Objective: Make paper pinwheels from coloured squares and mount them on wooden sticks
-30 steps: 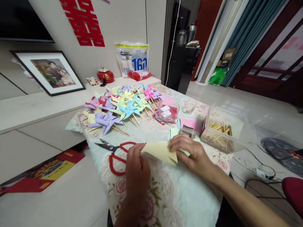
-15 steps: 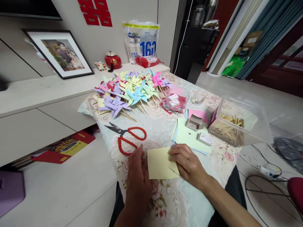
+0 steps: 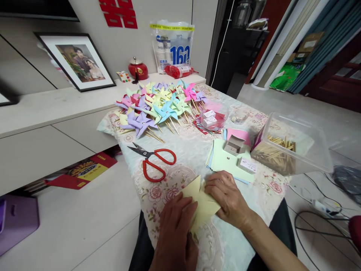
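Observation:
A pale yellow paper square (image 3: 207,205) with slits cut in it lies turned cornerwise at the table's near edge. My left hand (image 3: 177,222) is on its left part, fingers bent over the paper. At the right, my right hand (image 3: 225,194) has its fingers curled and closed on the sheet's other side. Just beyond the left hand rest scissors (image 3: 153,158) with red handles, their blades apart. A stack of pale green paper (image 3: 220,158) sits past the right hand, carrying an opened small box (image 3: 234,145) and a white small box (image 3: 247,165).
Several paper pinwheels (image 3: 166,109) on sticks are heaped at the table's far end. A clear plastic bin (image 3: 310,150) of gold-coloured sticks stands at the right edge. Near the pinwheels lies a plastic bag (image 3: 216,120) with small boxes. A framed photo (image 3: 76,60) leans on the cabinet.
The yellow paper has turned from lying straight to cornerwise, and its slits show. My left hand has moved right, from beside the sheet onto it. My right hand stays at its right side.

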{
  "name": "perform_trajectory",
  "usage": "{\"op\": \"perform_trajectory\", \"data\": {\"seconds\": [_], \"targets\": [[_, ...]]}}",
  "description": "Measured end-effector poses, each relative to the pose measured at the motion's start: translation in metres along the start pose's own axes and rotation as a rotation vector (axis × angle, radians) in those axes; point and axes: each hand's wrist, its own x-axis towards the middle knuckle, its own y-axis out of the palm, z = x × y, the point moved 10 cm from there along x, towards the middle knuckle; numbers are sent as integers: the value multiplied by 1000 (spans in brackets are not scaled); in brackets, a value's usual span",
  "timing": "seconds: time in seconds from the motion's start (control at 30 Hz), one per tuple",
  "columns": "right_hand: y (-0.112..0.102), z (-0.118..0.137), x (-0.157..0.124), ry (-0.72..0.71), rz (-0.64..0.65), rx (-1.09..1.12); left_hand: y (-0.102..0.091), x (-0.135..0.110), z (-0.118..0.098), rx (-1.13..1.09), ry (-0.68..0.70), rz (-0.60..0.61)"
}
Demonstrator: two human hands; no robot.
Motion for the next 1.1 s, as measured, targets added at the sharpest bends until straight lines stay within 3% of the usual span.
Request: {"op": "perform_trajectory", "data": {"seconds": [0.17,0.4,0.6,0.73,0.93,1.1], "targets": [[-4,-1,-2,20,-24,-69,3,0,-5,127,56,-27],[-5,10,0,-62,-1,7,-17,14,4,205,8,-249],[-6,13,1,-82,19,112,-15,25,29,39,-44,-72],[-6,9,2,-49,19,150,-16,28,30,-4,-35,-45],[-2,4,1,2,41,215,-27,28,13,36,-23,-152],[3,-3,-1,44,38,240,-25,20,17,141,-86,-185]]}}
